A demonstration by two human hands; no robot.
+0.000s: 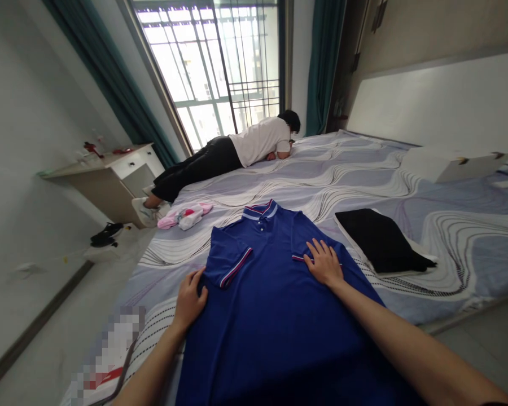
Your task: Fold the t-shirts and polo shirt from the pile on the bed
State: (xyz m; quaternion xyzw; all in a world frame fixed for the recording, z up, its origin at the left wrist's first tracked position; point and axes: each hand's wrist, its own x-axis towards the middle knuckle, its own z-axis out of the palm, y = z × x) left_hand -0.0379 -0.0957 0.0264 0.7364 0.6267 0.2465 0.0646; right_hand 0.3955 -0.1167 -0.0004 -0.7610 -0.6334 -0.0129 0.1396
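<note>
A blue polo shirt [275, 304] lies spread on the bed, its striped collar pointing away from me. Both short sleeves, edged in red and white, are turned inward over the front. My right hand [325, 264] rests flat on the sleeve at the right, fingers spread. At the shirt's left edge, beside the other sleeve, my left hand [190, 299] touches the cloth with its thumb apart from its fingers. The shirt's bottom hem is out of view.
A folded black garment [381, 239] lies on white cloth to the right. Pink and white cloth [185, 216] sits at the left. Across the far side of the patterned bed [305, 186] lies a person [254, 141]. A white box [444, 163] stands at the right, a desk [110, 175] at the left.
</note>
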